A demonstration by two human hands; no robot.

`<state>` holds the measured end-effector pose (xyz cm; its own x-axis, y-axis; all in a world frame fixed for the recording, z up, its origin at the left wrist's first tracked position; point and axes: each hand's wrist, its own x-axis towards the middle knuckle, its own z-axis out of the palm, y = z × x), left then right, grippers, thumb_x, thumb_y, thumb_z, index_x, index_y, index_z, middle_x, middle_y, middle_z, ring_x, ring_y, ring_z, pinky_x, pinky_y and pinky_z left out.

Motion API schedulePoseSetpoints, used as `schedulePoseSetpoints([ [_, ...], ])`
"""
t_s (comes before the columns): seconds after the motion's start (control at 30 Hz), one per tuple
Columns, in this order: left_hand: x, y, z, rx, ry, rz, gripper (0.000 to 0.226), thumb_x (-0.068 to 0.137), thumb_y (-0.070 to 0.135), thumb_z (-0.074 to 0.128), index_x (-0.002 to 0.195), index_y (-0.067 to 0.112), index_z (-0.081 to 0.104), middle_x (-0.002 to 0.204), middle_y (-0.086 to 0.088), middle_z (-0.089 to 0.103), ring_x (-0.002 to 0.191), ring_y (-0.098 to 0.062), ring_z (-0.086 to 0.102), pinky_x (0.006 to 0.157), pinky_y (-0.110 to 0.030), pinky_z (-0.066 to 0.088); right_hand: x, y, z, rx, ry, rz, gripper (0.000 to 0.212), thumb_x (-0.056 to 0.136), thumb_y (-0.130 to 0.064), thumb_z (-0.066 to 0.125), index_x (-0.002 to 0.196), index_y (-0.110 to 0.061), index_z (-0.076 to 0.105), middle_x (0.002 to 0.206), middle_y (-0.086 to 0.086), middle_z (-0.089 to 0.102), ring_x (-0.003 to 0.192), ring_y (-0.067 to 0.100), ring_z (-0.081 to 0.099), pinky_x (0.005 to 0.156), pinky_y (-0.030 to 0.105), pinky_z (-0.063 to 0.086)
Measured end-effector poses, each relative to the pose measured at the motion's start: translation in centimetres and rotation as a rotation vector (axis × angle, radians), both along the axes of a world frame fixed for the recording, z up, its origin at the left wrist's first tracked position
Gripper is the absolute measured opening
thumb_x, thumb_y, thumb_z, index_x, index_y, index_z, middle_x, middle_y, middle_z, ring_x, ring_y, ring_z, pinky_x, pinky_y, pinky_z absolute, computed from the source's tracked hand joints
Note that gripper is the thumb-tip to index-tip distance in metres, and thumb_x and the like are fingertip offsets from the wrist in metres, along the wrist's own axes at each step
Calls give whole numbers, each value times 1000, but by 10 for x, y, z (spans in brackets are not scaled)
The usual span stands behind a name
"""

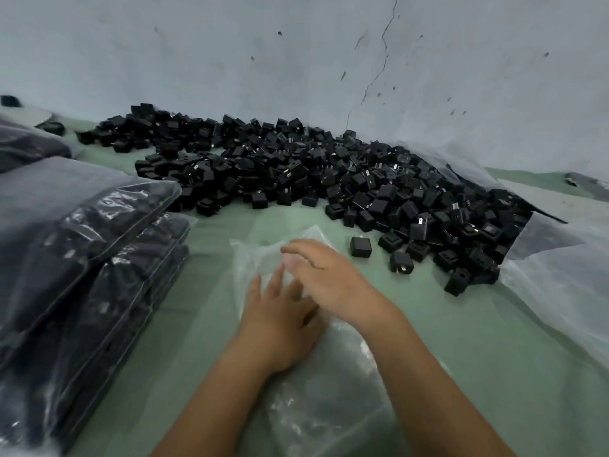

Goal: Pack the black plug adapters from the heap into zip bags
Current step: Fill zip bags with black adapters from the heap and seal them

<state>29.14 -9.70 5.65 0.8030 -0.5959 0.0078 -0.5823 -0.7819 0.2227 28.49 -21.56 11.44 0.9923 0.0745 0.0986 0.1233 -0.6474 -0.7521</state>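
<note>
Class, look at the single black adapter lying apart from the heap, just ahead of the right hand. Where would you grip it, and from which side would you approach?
Pinch the lone adapter across its two flat side faces, coming down from above with the right hand. It is a small blocky cube resting flat on the green table, with bare space all round it, so the fingers can probably drop on either side. Its prongs cannot be made out.

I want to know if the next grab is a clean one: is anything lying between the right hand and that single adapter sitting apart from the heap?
Nothing visible does. The right hand hovers over the clear zip bag, and only bare green table separates it from the lone adapter.
</note>
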Motion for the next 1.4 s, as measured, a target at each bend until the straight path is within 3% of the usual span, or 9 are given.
schedulePoseSetpoints([
  [0.1,2,12,7,-261,-50,66,52,81,44,34,120,28,65,125,2,64,121,-19,52,108,-38,33,21,13,-28,-80,63,-19,39,99,-38,37,130,-24,55,143,-10,45,133,3,32,108,22,18],
  [0.2,17,26,13,-531,-106,354,27,81,28,45,81,16,69,81,0,67,78,-22,60,70,-33,45,26,11,-47,-290,-50,-52,41,100,-43,30,135,-33,49,147,-16,38,137,0,24,112,24,9],
  [0.37,25,22,1,-215,-167,264,54,100,24,26,151,6,28,156,-19,28,146,-36,20,119,-38,9,26,-5,-52,-458,-53,58,52,95,-51,37,145,-38,33,154,-16,24,142,3,16,117,28,6],
  [0.6,26,15,-4,83,38,459,75,83,71,0,150,42,-14,158,-22,-26,146,-35,-25,108,-62,-23,33,-39,-46,-714,191,-339,66,96,-57,13,152,-24,4,160,-3,1,146,17,-2,117,44,0],
  [0.7,23,17,-2,96,26,464,73,79,72,-5,148,50,-12,158,-21,-25,145,-34,-27,104,-64,-26,44,-25,-38,-734,-23,-442,61,97,-48,24,148,-14,24,156,4,21,143,20,15,115,40,11],
  [0.87,26,21,-5,46,-66,353,72,90,66,1,154,35,-10,162,-11,-18,148,-23,-23,117,-52,-18,55,5,-47,-516,13,127,55,98,-53,16,150,-35,14,158,-13,7,144,2,0,116,30,-4],
  [1.07,29,26,-8,40,13,389,74,82,75,1,150,49,-12,162,-5,-21,149,-19,-21,114,-54,-17,71,-36,-50,-696,117,-125,63,96,-59,13,151,-31,-1,159,-8,-8,145,7,-9,118,37,-8],
  [1.23,41,33,-2,35,12,388,79,80,81,11,151,49,-3,164,2,-11,150,-13,-10,115,-57,0,49,-59,-46,-853,-280,-314,45,96,-39,34,136,-23,46,155,5,25,144,20,16,118,38,5],
  [1.4,27,30,17,-76,-292,432,56,94,60,38,144,36,39,159,-6,24,146,-26,16,113,-49,13,13,-106,-43,-859,-187,-444,32,96,-31,45,124,-24,58,122,3,54,124,24,39,104,34,21],
])
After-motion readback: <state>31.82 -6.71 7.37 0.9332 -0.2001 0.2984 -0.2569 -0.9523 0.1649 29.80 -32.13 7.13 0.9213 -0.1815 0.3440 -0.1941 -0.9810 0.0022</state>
